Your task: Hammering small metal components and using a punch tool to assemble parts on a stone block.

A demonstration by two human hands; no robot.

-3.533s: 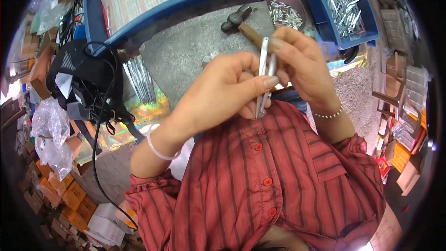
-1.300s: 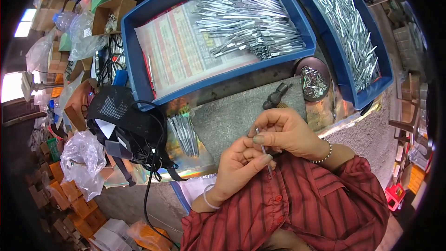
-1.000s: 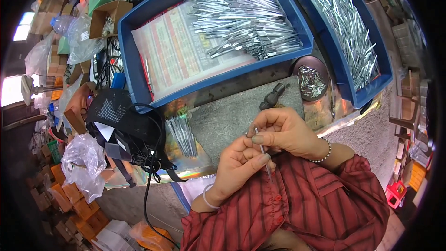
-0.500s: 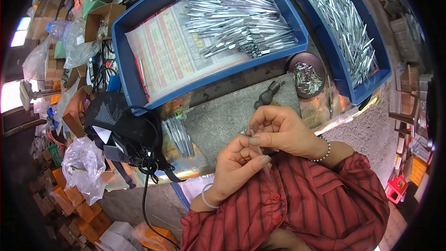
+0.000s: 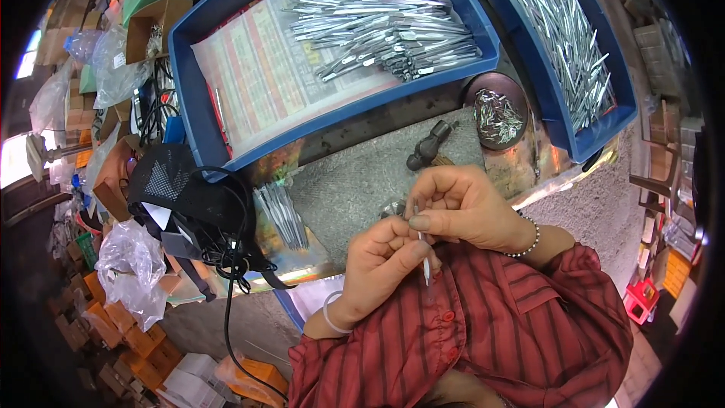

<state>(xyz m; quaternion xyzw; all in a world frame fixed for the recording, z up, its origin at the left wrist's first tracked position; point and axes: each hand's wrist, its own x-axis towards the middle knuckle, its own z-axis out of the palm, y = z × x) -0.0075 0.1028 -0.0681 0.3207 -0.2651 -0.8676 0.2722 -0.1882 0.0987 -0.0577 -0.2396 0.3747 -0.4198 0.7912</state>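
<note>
Two hands pinch one thin metal piece

We hold a thin metal piece close to our chest, above the red striped shirt. Our right hand pinches its upper part between thumb and forefinger; our left hand closes on it from 8 o'clock. Its lower tip pokes out at 6 o'clock below both grips, nearly upright. At 12 o'clock from the hands a small hammer lies on the grey bench. A bundle of metal strips rests at 9 o'clock, and two blue trays of similar metal parts sit beyond.
</note>
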